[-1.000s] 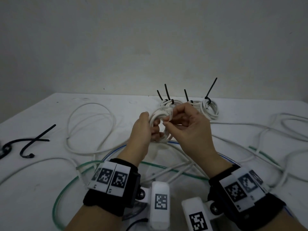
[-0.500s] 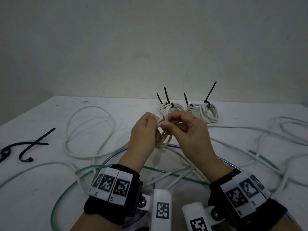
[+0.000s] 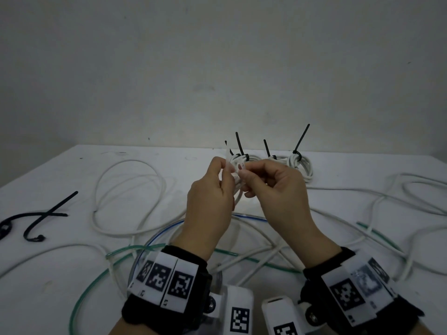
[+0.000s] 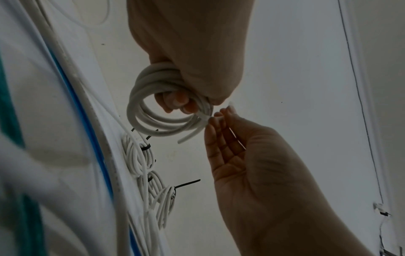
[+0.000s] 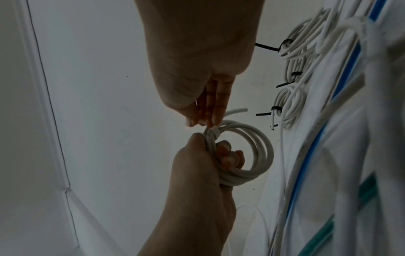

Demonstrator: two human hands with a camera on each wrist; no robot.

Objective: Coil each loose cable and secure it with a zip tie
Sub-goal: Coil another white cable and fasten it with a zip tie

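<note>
A small coil of white cable (image 4: pixel 153 121) hangs in the air above the table, in front of me. My left hand (image 4: pixel 177 102) grips one side of it, fingers curled through the loops (image 5: pixel 258 155). A white zip tie (image 5: pixel 215 133) wraps the bundle beside my left thumb, and its tail (image 3: pixel 227 157) sticks up in the head view. My right hand (image 5: pixel 201 121) pinches that tie at the coil with its fingertips (image 3: pixel 244 175). The coil's free cable end (image 4: pixel 188 136) pokes out below.
Tied white coils (image 3: pixel 300 165) with upright black zip ties (image 3: pixel 301 139) sit at the table's far edge, just behind my hands. Loose white cable loops (image 3: pixel 125 184), a green tube (image 3: pixel 96 281) and a blue tube (image 3: pixel 169 226) sprawl below. Spare black zip ties (image 3: pixel 43 218) lie left.
Both hands have lifted the coil a little, towards the tied coils. The white tie's tail now stands up above my left thumb.
</note>
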